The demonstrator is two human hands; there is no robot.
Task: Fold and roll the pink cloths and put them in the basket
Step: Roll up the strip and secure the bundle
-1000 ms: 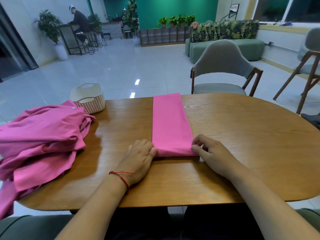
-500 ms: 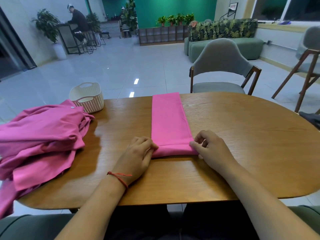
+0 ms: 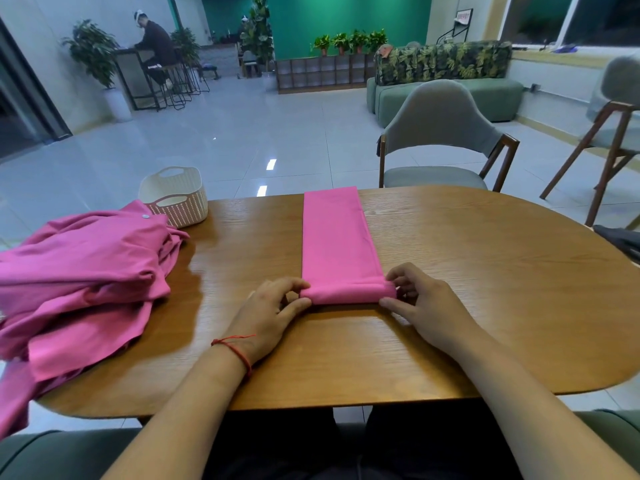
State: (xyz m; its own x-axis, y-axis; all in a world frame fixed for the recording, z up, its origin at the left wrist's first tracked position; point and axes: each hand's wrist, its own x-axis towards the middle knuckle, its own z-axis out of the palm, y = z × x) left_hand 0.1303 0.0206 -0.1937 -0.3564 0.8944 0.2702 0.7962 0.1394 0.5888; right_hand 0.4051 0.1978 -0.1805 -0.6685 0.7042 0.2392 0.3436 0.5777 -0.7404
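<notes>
A pink cloth (image 3: 337,242), folded into a long narrow strip, lies down the middle of the wooden table (image 3: 467,289). Its near end is turned up into a small roll. My left hand (image 3: 268,313) pinches the roll's left end with thumb and fingers. At the roll's right end my right hand (image 3: 420,303) pinches it with curled fingers. A heap of loose pink cloths (image 3: 79,282) lies on the table's left side. The cream basket (image 3: 175,195) stands behind the heap at the far left edge.
A grey chair (image 3: 440,140) faces me across the table and another chair (image 3: 609,133) stands to the right. A dark object (image 3: 620,239) pokes in at the table's right edge. Bare wood lies right of the strip.
The near end of the strip has been rolled a little further away from me, and both hands have moved forward with it.
</notes>
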